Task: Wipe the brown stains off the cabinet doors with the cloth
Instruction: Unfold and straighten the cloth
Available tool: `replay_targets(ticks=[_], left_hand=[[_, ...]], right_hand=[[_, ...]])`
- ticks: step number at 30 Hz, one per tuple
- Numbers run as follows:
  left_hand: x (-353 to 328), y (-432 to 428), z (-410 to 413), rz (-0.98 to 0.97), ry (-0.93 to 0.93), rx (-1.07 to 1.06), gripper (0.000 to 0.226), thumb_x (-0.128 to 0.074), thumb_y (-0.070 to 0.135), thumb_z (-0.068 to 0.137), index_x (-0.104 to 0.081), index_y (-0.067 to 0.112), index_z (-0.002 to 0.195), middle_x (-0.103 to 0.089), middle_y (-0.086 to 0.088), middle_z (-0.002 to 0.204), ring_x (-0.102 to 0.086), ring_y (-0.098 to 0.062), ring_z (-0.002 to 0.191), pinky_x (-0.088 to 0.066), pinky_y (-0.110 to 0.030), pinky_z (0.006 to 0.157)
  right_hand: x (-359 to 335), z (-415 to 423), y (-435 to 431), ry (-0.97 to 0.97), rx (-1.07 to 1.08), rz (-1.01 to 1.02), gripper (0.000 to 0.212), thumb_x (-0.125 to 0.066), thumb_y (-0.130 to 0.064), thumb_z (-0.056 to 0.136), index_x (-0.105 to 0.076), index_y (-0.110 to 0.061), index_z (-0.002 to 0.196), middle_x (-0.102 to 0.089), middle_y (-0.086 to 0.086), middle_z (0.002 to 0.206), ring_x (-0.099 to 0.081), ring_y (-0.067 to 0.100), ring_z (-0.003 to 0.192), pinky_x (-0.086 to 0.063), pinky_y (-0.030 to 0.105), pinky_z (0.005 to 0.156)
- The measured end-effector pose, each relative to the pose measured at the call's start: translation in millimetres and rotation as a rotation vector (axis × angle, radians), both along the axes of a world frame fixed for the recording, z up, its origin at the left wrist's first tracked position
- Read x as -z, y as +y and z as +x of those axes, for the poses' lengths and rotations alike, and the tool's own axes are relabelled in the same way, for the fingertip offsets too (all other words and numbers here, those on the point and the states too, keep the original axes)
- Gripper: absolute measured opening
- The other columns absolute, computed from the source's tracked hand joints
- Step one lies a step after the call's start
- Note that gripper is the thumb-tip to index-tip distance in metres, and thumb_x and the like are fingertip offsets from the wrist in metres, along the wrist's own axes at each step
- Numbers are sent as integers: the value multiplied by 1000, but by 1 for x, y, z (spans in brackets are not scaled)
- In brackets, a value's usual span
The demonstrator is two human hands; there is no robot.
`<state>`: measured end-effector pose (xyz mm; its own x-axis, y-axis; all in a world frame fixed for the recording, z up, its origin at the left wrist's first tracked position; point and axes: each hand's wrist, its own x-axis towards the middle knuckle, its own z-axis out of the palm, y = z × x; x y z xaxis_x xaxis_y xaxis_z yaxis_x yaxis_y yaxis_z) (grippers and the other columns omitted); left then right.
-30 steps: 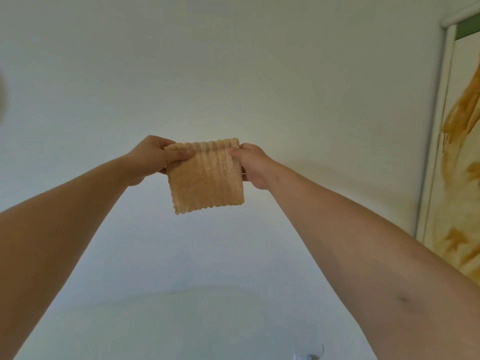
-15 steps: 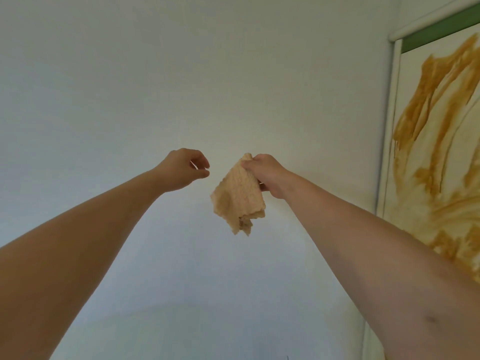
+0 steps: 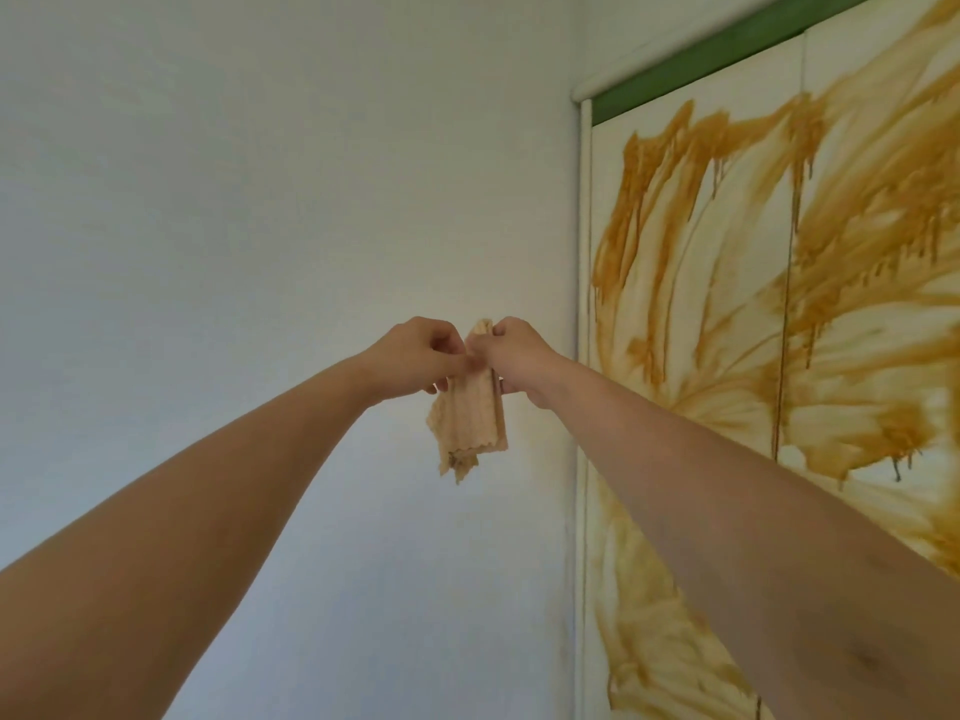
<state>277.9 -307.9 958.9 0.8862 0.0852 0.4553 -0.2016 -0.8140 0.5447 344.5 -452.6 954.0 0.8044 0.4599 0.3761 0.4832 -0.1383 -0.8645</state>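
Both arms are stretched out high w/ the cloth [image 3: 472,423] hanging between them in mid-air. It is in front of the wall, left of the cabinet, touching neither. The left hand [image 3: 415,358] has its fingers curled in, thumb and forefinger pinching the cloth's upper edge. The right hand [image 3: 519,358] is curled too, gripping the top of the cloth from the other side; a small tuft pokes up above its knuckles. The 2 hands sit knuckle to knuckle, so the fabric is gathered into a narrow strip w/ at least 2 layers showing at the ragged bottom edge. My read: the cloth is being folded or re-bunched into a pad w/ a fresh face before it goes to the door, since its ribbed tan weave looks tinted. No wiping contact at this point.

The cabinet doors [image 3: 727,356] fill the right side: 2 pale panels w/ a vertical seam [image 3: 786,304] between them, a white frame edge [image 3: 585,304] at the left and a green strip [image 3: 727,52] along the top. Brown stains [image 3: 644,174] sweep across both panels in broad arcs w/ drip runs below — heavy coverage top to bottom, so most of the job looks undone. The wall [image 3: 260,200] is plain white, approx. matte, lit softly.
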Motion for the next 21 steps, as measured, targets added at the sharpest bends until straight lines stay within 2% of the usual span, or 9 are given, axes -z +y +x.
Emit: replay_targets(ticks=[2,7,9,12,15,17,18,20,21], left_hand=[[5,-25,28,-7,30,51,27,-75,35,87,-67,10,88,-71,-3,86,-69,-17,77,-58,-30,72],[13,-96,92,-6,77,205,29,-75,37,87,-65,11,84,-66,-4,79,-63,-15,71,-55,-27,69],[15,-123,114,21,105,260,30,-75,40,87,-63,12,85,-66,-3,81,-63,-14,71,-55,-28,70],[19,-163,146,62,142,339,33,-75,43,87,-60,14,88,-71,-5,91,-67,-16,76,-56,-31,72],[21,-203,174,101,176,408,41,-76,44,85,-60,9,98,-74,-8,99,-71,-21,83,-58,-35,74],[22,-226,189,178,178,423,39,-77,45,84,-57,15,99,-72,-7,98,-71,-23,85,-58,-37,69],[22,-238,198,231,168,434,40,-77,46,83,-55,17,100,-70,-5,98,-70,-22,83,-56,-35,64],[21,-257,212,355,121,432,42,-73,45,83,-53,17,108,-66,-3,97,-66,-19,83,-52,-33,61],[20,-264,217,410,84,424,42,-70,42,84,-51,16,111,-63,-3,98,-64,-19,85,-52,-34,64]], right_hand=[[6,16,-27,13,47,-5,18,-52,-14,102,-53,-15,83,-66,8,91,-70,28,88,-62,43,81],[10,57,-99,36,228,20,17,-52,-10,101,-50,-15,85,-64,8,93,-67,26,85,-60,39,72],[10,73,-124,49,313,47,7,-51,-11,102,-54,-10,95,-64,10,99,-67,27,89,-62,42,75],[8,94,-158,101,458,60,20,-48,-9,102,-56,0,119,-67,17,110,-70,32,93,-64,48,78],[6,109,-192,130,586,51,30,-43,-3,103,-57,1,129,-63,14,93,-61,27,74,-57,39,62],[5,116,-209,121,644,61,24,-44,-3,102,-59,1,121,-53,8,81,-53,21,66,-48,33,57],[4,119,-218,121,664,67,15,-44,-3,102,-59,-1,106,-49,6,79,-51,20,65,-46,31,57],[-1,126,-231,149,704,100,24,-44,-2,102,-46,-10,80,-46,6,78,-49,19,65,-44,30,57],[-3,129,-236,161,713,122,28,-44,-1,102,-42,-13,76,-46,7,78,-49,19,64,-44,31,56]])
